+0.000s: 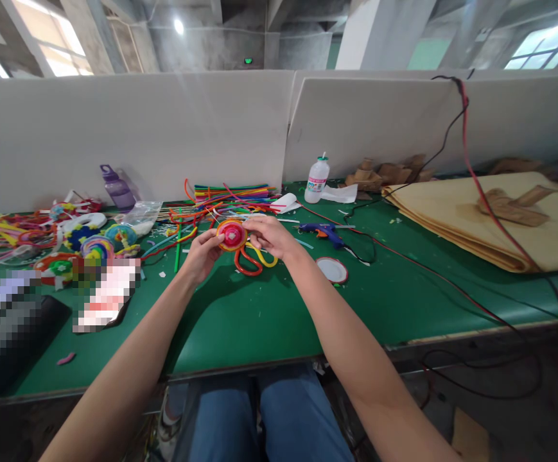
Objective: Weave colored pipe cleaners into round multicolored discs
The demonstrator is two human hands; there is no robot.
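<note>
The round red-and-orange disc is lying between the two hands, to the left of the blue glue gun, which is serving as landmark. It is being held above the green counter, with its coiled face turning up toward the wearer. Being round, the disc is presenting no long axis across that face.

The left hand is pinching the disc at its left edge, on the side away from the glue gun. The right hand is reaching in from the glue gun's side, and its bent fingers are meeting the disc's right edge; whether they are gripping it or only resting against it, the inspector cannot tell. Neither hand is standing clearly nearer, since both are bordering the disc from opposite sides. Of the two, the right is sitting closer to the glue gun.

Orange and yellow loops are showing left of the glue gun, below the disc in view. A white lid is lying on the wearer's side of the glue gun.
</note>
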